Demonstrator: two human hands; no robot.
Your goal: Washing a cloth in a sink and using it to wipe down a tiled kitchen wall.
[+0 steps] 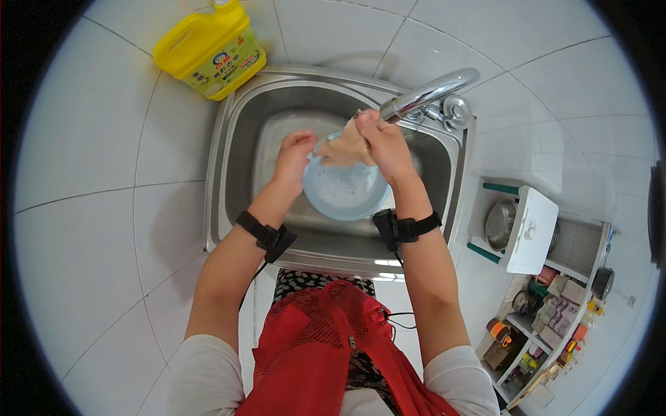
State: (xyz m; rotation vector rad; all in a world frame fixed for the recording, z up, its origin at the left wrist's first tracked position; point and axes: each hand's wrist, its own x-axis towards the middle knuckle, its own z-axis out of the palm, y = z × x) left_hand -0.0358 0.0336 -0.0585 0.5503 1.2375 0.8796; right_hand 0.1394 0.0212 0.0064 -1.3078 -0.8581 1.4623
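Observation:
A limp, pale tan piece [349,143] droops from the fingers of my right hand [386,144], just under the faucet spout; cloth or meat, I cannot tell which. Beneath it a light blue bowl [359,209] holds cloudy, whitish water. The bowl sits in a stainless steel sink [276,125]. At the bowl's left rim is my left hand [294,162], fingers curled, close to the loose end of the tan piece. Whether that hand grips anything is unclear. The chrome faucet [429,93] arches in from the sink's back right corner.
A yellow jug [213,52] with a printed label stands at the sink's back left corner. White tiles [88,130] surround the sink. To the right are a white stool [530,231], a metal pot [500,224] and shelves [541,333] crowded with goods.

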